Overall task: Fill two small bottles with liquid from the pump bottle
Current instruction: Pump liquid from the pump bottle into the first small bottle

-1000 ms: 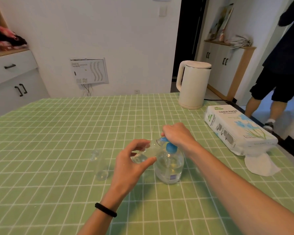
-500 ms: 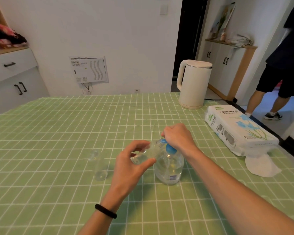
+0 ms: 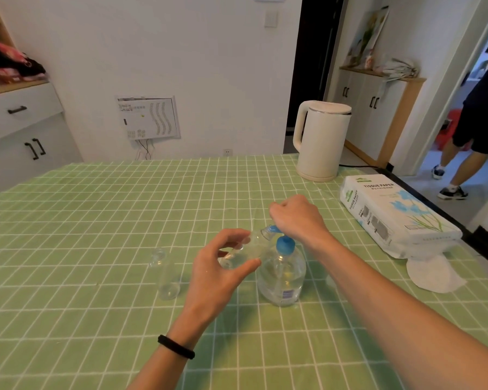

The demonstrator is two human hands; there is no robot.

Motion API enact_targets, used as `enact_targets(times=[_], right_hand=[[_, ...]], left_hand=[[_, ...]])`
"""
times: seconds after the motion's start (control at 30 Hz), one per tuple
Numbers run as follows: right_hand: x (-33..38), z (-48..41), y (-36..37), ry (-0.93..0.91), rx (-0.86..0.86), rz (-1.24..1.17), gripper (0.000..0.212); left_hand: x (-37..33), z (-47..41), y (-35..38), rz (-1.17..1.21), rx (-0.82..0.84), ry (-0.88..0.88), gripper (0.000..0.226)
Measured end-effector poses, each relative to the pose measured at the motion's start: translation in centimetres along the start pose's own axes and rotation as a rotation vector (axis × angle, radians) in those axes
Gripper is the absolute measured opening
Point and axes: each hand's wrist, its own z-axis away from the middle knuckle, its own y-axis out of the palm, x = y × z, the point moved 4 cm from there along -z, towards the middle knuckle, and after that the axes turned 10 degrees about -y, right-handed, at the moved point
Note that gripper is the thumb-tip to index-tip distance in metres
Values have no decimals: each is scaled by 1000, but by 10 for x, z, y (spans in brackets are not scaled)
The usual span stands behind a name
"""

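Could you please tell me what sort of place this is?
Probably a home dining or kitchen area: a table covered in green checked cloth, a cream electric kettle and a white tissue paper pack on it, and white wooden-topped cabinets along the walls.

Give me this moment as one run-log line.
left hand: holds first small bottle tilted, mouth at spout | right hand: curled over pump bottle top | second small bottle: upright on tablecloth

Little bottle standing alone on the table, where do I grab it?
Wrap your fingers round the middle of the little bottle, coming from its near or left side. It stands upright with a straight round body, so a side grip should sit snug. That leaves its open top free, and the left hand and pump bottle crowd its right.
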Motion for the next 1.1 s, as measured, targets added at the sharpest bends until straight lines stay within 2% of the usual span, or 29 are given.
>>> enact_targets(times=[0.13,0.3,0.67,0.77,0.87,0.97,1.1], right_hand=[[-1,2,2,14,3,-13,18],[-7,6,4,52,-16,-41,34],[-11,5,6,67,-5,-47,31],[-6,3,3,46,24,-53,22],[2,2,1,1,3,-29,27],[2,5,1,9,0,-34,22],[-2,6,0,40,-12,-64,35]], left_hand=[[0,0,-1,-5,-7,9,45],[3,1,1,-9,-10,-8,45],[7,1,1,-9,-4,-13,45],[4,1,1,7,1,-5,44],[1,0,0,9,-3,12,42],[1,-1,0,14,5,20,43],[3,-2,1,4,-1,15,44]])
